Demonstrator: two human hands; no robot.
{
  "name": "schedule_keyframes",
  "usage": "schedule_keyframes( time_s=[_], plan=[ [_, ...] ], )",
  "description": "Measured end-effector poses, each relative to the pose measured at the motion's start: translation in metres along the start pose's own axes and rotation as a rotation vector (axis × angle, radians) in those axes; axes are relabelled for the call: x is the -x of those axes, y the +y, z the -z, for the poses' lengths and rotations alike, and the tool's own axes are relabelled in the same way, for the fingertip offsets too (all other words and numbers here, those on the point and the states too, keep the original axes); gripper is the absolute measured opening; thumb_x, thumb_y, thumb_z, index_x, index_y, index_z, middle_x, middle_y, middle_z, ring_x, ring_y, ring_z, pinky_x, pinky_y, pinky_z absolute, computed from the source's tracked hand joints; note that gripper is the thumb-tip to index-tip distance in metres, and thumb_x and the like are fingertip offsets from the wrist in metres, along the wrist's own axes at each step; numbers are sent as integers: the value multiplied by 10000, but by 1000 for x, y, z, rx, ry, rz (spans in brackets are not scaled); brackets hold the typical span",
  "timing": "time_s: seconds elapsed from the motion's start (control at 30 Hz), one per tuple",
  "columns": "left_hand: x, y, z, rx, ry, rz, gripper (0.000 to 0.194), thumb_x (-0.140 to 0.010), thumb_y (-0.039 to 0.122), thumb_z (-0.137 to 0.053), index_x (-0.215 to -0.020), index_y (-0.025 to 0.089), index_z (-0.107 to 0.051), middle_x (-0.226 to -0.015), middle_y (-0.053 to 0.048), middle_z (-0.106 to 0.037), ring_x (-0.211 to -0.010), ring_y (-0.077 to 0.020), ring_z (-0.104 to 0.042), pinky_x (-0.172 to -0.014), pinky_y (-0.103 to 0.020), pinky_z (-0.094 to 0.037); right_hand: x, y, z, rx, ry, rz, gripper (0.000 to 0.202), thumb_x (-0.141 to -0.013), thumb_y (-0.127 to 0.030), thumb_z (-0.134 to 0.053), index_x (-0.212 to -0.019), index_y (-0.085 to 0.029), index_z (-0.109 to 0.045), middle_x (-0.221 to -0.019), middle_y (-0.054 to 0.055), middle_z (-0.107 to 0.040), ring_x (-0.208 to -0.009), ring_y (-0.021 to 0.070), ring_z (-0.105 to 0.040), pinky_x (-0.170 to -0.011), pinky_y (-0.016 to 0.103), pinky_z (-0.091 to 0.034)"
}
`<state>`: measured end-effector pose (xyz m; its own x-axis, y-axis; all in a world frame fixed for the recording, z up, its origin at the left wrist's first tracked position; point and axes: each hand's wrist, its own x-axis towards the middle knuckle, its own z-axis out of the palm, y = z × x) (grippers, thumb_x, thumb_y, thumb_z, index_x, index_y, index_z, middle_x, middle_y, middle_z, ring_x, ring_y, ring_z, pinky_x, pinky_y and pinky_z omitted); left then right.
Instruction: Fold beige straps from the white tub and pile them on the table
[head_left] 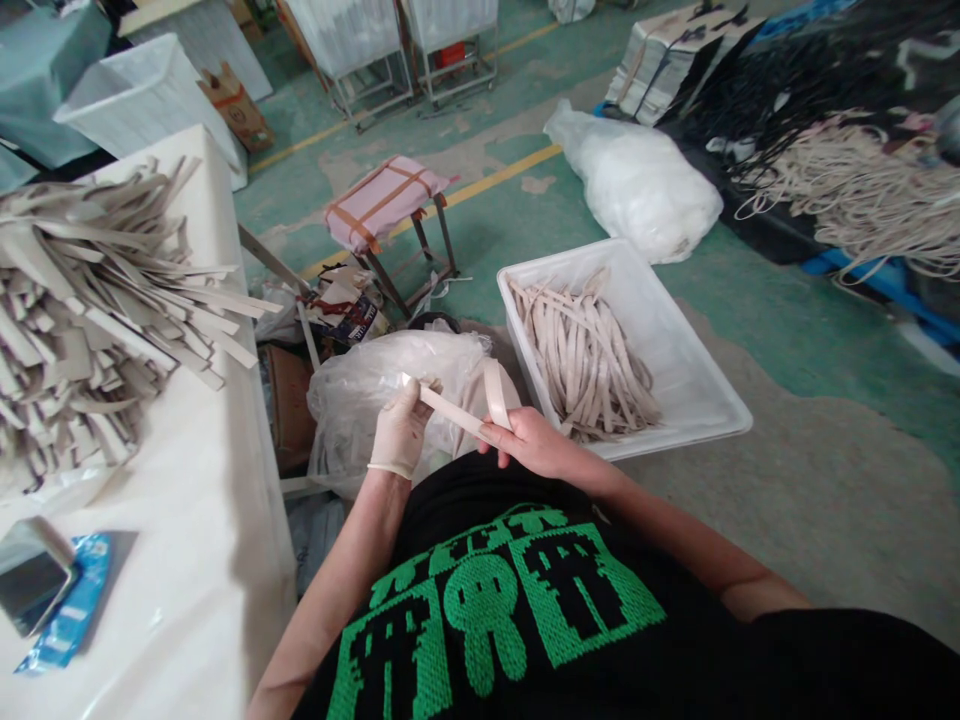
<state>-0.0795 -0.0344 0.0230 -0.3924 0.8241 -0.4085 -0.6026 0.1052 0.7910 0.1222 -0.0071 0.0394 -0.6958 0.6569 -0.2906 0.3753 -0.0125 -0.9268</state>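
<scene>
Left hand (403,420) (in a thin, pale glove (395,450)) and bare right hand (531,440), near the centre of the frame, both gripping one strip (452,411): narrow, flat, cream-coloured, taut-looking between them, curving upward in an arc beyond the right. Similar strips (585,360) lie in a white bin (686,370), right of centre.

Has strips (82,330) on table (199,580) at ten o'clock, stool (386,200) at eleven, more strips (585,360) in tub (690,385) at one, bag (637,185) beyond.

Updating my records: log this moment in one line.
left hand: gloved, gripping pale strip | right hand: bare, holding same strip | white bin: holds strips | table: strip pile
</scene>
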Motion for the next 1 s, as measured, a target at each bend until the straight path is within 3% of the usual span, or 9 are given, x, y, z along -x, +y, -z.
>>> schedule_keyframes(
  time_s=[0.13,0.23,0.4,0.57,0.73,0.9,1.0],
  plan=[
    [-6,-3,-17,-124,-136,60,400,-574,434,-934,-781,125,-787,-835,-91,-781,-813,-204,-724,-844,-332,-557,-3,-4,7,-25,132,-40,407,-1011,-383,-482,-727,-151,-659,-530,3,-602,-475,126,-578,-590,256,-442],
    [-7,-8,-34,-214,-270,72,367,-627,469,-897,-759,144,-791,-811,-75,-780,-780,-208,-719,-840,-354,-558,-11,-9,10,-100,256,0,397,-1013,-380,-485,-745,-147,-663,-558,15,-617,-494,126,-584,-593,252,-456],
    [-24,1,-42,-274,-245,-43,377,-621,448,-904,-829,149,-808,-916,-98,-798,-932,-252,-740,-964,-387,-530,-9,-5,14,-134,194,2,332,-1001,-335,-503,-817,-134,-692,-718,53,-718,-523,129,-636,-585,251,-475],
    [-32,-6,-48,-385,-393,41,376,-715,477,-843,-916,161,-812,-981,-104,-797,-1005,-278,-729,-997,-426,-521,-17,-4,16,-161,325,-21,357,-1024,-315,-463,-839,-120,-697,-746,63,-730,-536,120,-642,-603,239,-482],
    [-41,-8,-47,-347,-333,-16,383,-683,448,-874,-921,157,-803,-1031,-111,-790,-1072,-269,-712,-1052,-411,-489,-21,4,14,-104,251,-50,355,-1013,-311,-500,-790,-130,-709,-620,31,-689,-528,118,-633,-608,225,-464],
    [-44,-9,-46,-291,-351,91,398,-695,415,-875,-1009,190,-782,-1041,-96,-787,-1039,-244,-720,-1004,-384,-515,-30,8,9,-178,352,-49,333,-1021,-287,-477,-827,-130,-697,-666,21,-706,-483,87,-604,-593,208,-466],
    [-43,-5,-46,-263,-371,91,351,-727,385,-856,-1007,189,-772,-1093,-96,-773,-1082,-236,-703,-1008,-359,-509,-33,8,10,-193,340,-18,304,-1009,-252,-492,-810,-135,-691,-643,12,-694,-479,84,-591,-602,207,-470]
  ],
)
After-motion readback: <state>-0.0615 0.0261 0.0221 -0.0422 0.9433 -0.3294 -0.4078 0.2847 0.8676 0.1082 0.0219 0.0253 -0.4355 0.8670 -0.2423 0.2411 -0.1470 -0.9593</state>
